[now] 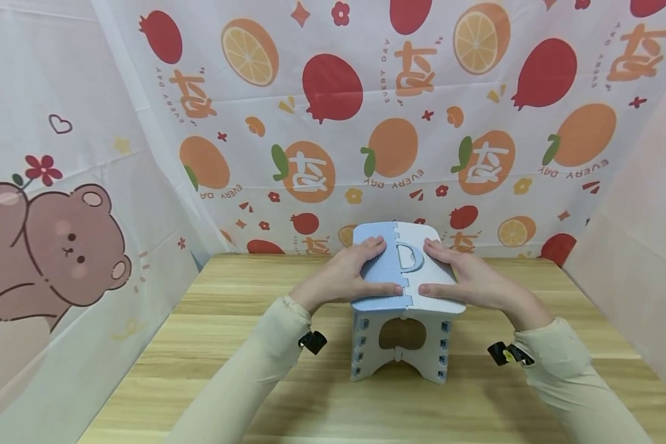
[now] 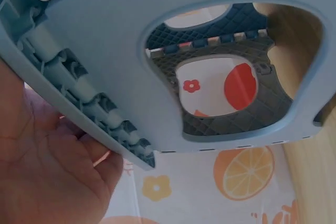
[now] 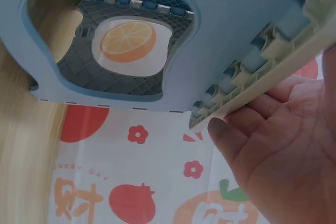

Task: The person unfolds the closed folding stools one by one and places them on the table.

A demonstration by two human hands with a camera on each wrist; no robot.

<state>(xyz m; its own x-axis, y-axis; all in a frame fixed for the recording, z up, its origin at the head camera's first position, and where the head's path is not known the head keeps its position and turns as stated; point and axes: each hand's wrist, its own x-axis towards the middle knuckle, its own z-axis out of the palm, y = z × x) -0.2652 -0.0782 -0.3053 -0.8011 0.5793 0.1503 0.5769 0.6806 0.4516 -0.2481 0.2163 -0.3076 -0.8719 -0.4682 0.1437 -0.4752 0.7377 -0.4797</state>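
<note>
A small folding step stool (image 1: 387, 269) stands unfolded on the wooden table, its top half light blue and half white. A D-shaped carry handle (image 1: 419, 261) lies at the seam of the top. My left hand (image 1: 351, 275) rests on the blue half, fingers extended and thumb near the seam. On the white half rests my right hand (image 1: 473, 277), placed much the same way. Both wrist views look under the stool's overhanging edges, at the hinge knuckles (image 2: 86, 87) and a side panel (image 3: 236, 19) with a large cut-out. The fingertips on top are hidden there.
The light wood table (image 1: 244, 302) extends around the stool. Behind it hangs a fruit-print cloth (image 1: 333, 148), with a bear-print cloth (image 1: 72, 246) on the left and a pale cloth (image 1: 638, 246) on the right. A black wrist camera (image 1: 312, 341) sits at the left cuff.
</note>
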